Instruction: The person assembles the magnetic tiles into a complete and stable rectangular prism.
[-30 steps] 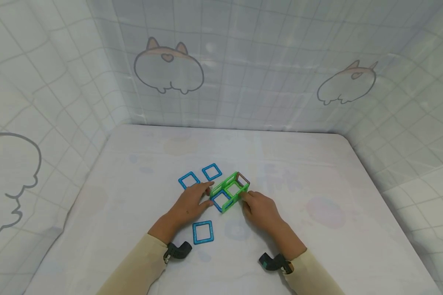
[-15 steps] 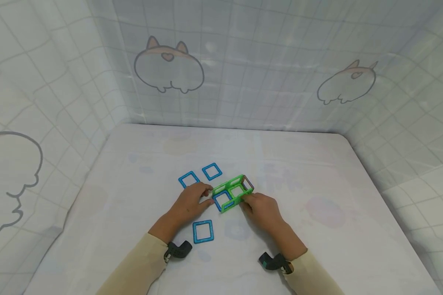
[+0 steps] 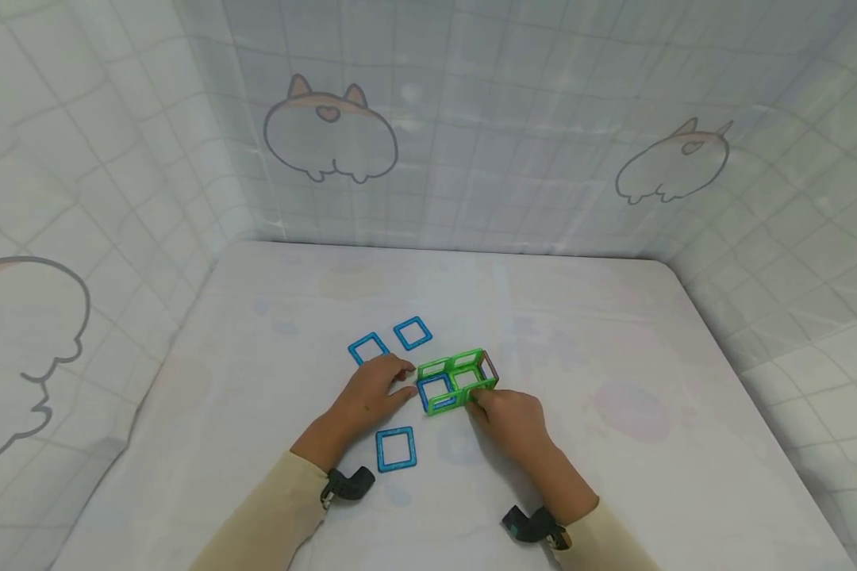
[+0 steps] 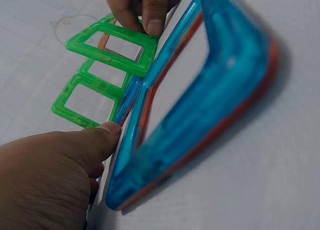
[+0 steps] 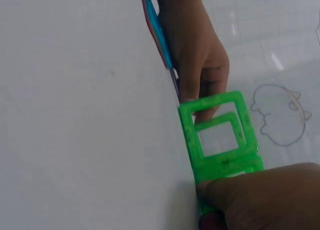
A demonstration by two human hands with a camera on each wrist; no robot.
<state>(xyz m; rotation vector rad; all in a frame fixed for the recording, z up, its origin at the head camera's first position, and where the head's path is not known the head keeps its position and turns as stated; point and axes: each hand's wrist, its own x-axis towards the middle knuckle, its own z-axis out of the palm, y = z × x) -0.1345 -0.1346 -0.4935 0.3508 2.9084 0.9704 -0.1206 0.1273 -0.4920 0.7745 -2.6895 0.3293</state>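
An open-frame block of magnetic tiles stands on the table, with green tiles point(image 5: 189, 132) along its long sides, a blue tile point(image 3: 436, 377) at the left of its floor and a brownish tile point(image 3: 493, 365) upright at its right end. My right hand point(image 3: 510, 416) pinches the near green side between thumb and fingers. At the block's left end, my left hand point(image 3: 373, 390) has relaxed fingers, the index by the far corner and the thumb tip right at the near corner. A loose blue square tile point(image 3: 397, 466) lies close in front of my left hand.
Beyond the left hand lie two more blue square tiles, one partly covered by it point(image 3: 360, 342) and one farther right point(image 3: 405, 323). White cloth covers the table point(image 3: 578, 317). Curtains with grid lines and animal drawings point(image 3: 507, 159) enclose the back and sides.
The tile block has turned clockwise and slid slightly right and nearer, with my right hand pinching it. My left hand stays almost in place at its left end. The loose blue tiles stay put.
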